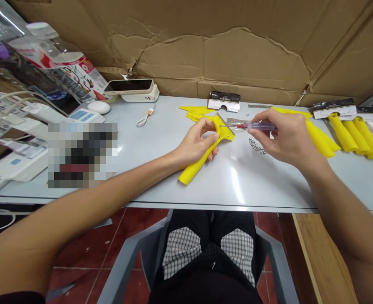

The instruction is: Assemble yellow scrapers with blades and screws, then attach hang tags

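- The left hand (199, 143) is closed around a bright yellow, smooth-looking tool with a tubular handle and a flared head (202, 160); the right hand (287, 135) pinches a slim screwdriver with a translucent purplish handle and a red collar (262, 126).
- The yellow tool is held over the near-middle part of the pale, glossy worktop (161, 185), tilted, its head up and away from the person, its handle end down towards the near edge.
- The driver tip could slip off the fastener spot on the head if it is not seated squarely; the left thumb and fingers are close by and could be jabbed.
- The head could twist under turning force, as the grip is on the neck alone; the smooth handle may give little bite.
- The loose cluster of small silvery screws (256, 146) lies just below the right hand; a low sweep of the wrist could scatter them.
- The head shows two fastening spots and a thin dark edge strip, probably metal, though too small here to be sure.
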`<act>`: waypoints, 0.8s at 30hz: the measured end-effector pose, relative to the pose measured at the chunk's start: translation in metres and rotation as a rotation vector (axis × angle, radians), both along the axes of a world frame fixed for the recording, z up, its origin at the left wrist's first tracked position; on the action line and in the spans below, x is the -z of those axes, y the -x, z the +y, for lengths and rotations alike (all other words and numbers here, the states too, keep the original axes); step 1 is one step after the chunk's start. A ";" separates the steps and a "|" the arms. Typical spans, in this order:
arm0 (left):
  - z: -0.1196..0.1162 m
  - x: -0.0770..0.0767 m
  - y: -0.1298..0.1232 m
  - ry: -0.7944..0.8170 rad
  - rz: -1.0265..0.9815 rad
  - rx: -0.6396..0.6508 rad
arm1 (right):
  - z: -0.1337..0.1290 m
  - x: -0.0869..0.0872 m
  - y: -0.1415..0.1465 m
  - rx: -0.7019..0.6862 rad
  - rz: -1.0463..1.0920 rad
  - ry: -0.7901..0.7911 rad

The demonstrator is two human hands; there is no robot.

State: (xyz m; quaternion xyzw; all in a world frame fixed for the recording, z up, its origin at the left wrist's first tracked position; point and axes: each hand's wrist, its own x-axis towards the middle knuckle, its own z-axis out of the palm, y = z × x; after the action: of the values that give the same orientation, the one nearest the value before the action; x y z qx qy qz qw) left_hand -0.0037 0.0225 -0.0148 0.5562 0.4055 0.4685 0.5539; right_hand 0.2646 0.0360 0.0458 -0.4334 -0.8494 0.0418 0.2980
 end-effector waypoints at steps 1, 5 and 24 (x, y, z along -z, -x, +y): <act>0.000 0.000 0.000 -0.004 0.002 0.007 | 0.000 0.000 0.001 0.013 -0.006 -0.005; 0.000 0.000 0.000 -0.008 0.000 0.017 | -0.002 0.002 0.005 0.051 -0.018 0.016; 0.003 -0.010 0.006 0.151 -0.167 0.068 | 0.004 0.018 0.007 -0.134 -0.125 0.180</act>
State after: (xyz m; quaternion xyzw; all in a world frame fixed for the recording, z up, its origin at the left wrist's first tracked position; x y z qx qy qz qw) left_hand -0.0093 0.0257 -0.0049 0.4854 0.3728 0.4623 0.6417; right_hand 0.2580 0.0401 0.0278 -0.4026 -0.8862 0.1106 0.2010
